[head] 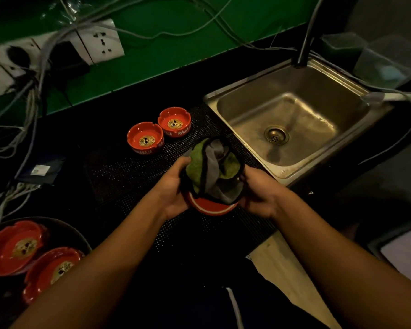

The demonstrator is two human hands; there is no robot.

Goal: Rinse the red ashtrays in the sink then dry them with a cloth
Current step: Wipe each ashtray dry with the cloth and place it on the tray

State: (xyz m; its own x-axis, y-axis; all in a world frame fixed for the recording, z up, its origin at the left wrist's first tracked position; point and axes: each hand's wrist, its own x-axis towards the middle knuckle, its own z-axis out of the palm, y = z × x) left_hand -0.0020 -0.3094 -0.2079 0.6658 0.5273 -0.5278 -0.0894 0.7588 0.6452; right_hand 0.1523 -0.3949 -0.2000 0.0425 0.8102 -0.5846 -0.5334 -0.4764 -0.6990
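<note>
Hands meet over the near middle of the surface point(81, 138). The left hand point(173, 186) curls round the side of a red ashtray point(211, 206), its thumb lying on the cloth point(214, 169). The right hand point(259, 193) is closed on the bunched cloth from the other side; whether it also touches the ashtray I cannot tell.

The ashtray is tipped, with its base and white band toward the camera and its bowl hidden under the fabric. It looks like glazed ceramic or thick glass: stiff, fairly heavy for its size, breakable, and probably slick if wet. The safest hold is probably across the outer wall, palm against the side, not by the notched rim. The cloth is soft and limp, green and grey with dark edging, and should push easily into the bowl and notches.

Below lies a black perforated mat point(128, 176). At its far edge a pair of ashtrays point(145, 137) stands upright, touching or nearly so, near the left rim of the sink point(301, 115). Each is round and glossy, with a gold emblem in its bowl. The steel basin looks wet, with a drain point(276, 135) at its centre and a dark tap point(304, 43) behind.

At the near left corner two more ashtrays point(14, 245) rest on a dark plate point(81, 238). Sockets point(100, 41) and loose cables point(33, 96) crowd the far left edge.
</note>
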